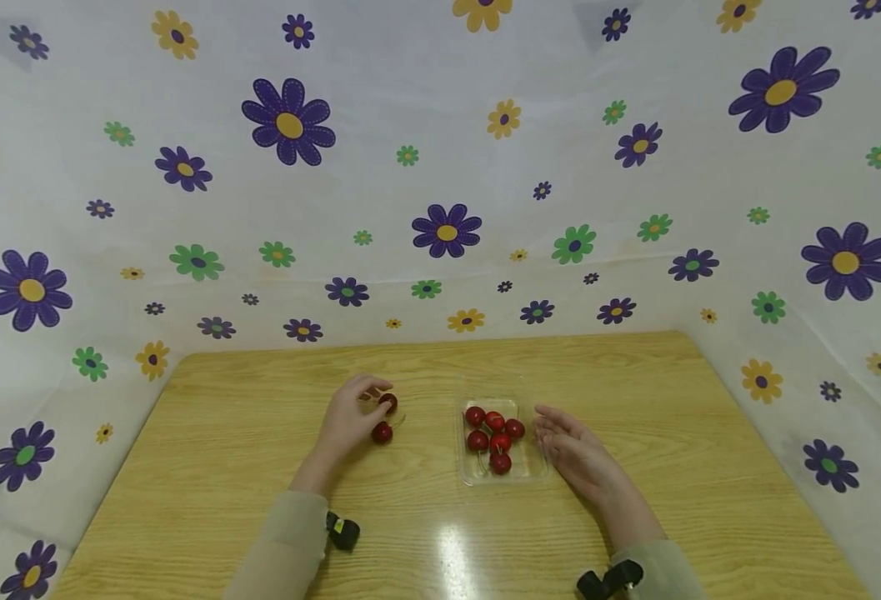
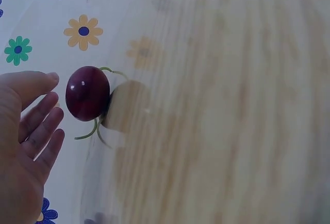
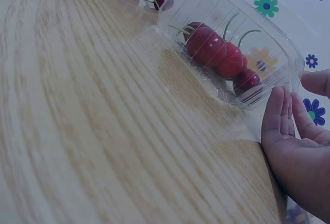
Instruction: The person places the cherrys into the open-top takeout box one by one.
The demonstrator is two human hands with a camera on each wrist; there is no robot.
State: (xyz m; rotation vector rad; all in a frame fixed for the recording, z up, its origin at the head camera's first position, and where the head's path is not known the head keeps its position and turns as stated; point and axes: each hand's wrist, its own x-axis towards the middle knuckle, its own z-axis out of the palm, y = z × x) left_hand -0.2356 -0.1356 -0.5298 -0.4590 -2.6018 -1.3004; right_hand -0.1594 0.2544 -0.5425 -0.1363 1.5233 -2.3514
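Observation:
My left hand [image 1: 352, 414] is at two dark red cherries on the table, thumb and fingers spread beside the farther cherry [image 1: 388, 403]. The nearer cherry [image 1: 382, 432] has a green stem pointing right. In the left wrist view a gap shows between the fingertips and a large dark cherry [image 2: 87, 94]; the other cherry is mostly hidden there. A clear plastic box [image 1: 467, 477] holds several red cherries [image 1: 499, 442], some with stems. My right hand [image 1: 581, 457] rests on its edge along the box's right side, fingers extended, fingertips right at the wall.
The wooden table [image 1: 245, 433] carries the box just right of centre. A white cloth [image 1: 380, 192] with printed flowers surrounds the table at the back and sides. Small black cameras [image 1: 343, 532] are strapped at both wrists.

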